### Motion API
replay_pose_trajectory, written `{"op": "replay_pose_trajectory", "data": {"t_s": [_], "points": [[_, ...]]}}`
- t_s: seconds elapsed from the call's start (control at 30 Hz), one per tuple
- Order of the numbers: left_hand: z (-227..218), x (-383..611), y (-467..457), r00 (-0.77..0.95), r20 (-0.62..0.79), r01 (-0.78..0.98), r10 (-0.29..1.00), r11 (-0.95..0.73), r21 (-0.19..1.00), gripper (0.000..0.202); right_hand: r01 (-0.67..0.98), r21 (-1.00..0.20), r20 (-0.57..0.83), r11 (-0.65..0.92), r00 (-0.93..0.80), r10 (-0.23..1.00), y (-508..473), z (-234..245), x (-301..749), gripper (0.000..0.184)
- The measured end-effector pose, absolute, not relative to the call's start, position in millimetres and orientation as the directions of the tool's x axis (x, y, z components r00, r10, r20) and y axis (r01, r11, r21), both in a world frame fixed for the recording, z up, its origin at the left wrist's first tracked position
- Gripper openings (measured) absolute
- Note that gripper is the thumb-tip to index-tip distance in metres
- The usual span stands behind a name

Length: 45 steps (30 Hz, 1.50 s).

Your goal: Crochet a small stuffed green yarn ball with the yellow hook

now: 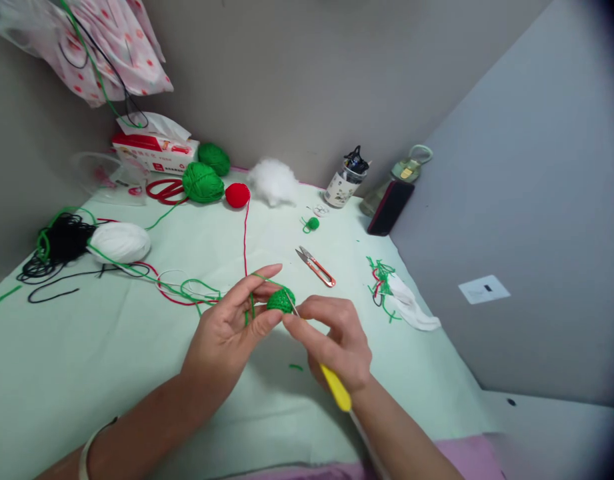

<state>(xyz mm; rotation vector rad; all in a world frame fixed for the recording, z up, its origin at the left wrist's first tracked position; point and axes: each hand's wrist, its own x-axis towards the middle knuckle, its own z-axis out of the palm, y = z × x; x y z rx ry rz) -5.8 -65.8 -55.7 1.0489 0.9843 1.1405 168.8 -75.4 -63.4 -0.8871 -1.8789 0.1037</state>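
Left hand point(231, 319) pinches green crocheted dome point(279, 301) above tablecloth point(87, 373), green yarn point(253, 304) strung across the fingers. Right hand point(343, 339) grips yellow-handled crochet hook point(337, 392), shaft at the dome. From dome: red yarn ball point(237, 195) at eleven o'clock, thread snips point(317, 268) between one and two.

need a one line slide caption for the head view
Left hand holds a green crocheted piece; right hand holds a yellow-handled hook against it.

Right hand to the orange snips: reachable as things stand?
Probably yes: the orange snips lie just beyond the right hand with nothing visible between, though it holds the yellow-handled hook, which would likely need setting down first.
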Motion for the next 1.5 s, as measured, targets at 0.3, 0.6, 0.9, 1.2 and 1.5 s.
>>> {"op": "replay_pose_trajectory", "data": {"t_s": [0.3,0.6,0.9,1.2,1.5], "points": [[-58,-7,-60,0.174,-0.104,-0.293,0.979,0.152,0.944,0.053,0.435,-0.588,0.698,0.682,-0.152,0.700,-68,-60,168,0.031],[-56,-5,-60,0.375,-0.215,-0.479,0.902,0.387,0.788,0.051,0.514,-0.382,0.839,0.768,-0.157,0.521,-69,-61,163,0.030],[-58,-18,-49,0.478,-0.193,-0.448,0.857,0.427,0.786,0.059,0.021,-0.818,0.574,0.576,-0.045,0.817,-62,-55,168,0.023],[-60,-29,-39,0.531,-0.120,-0.298,0.839,0.317,0.900,0.052,-0.167,-0.924,0.364,0.344,-0.111,0.925,-59,-59,179,0.018],[-63,-42,-33,0.703,-0.145,-0.169,0.696,0.362,0.917,0.050,-0.307,-0.940,0.212,0.149,-0.183,0.960,-58,-54,180,0.014]]}}
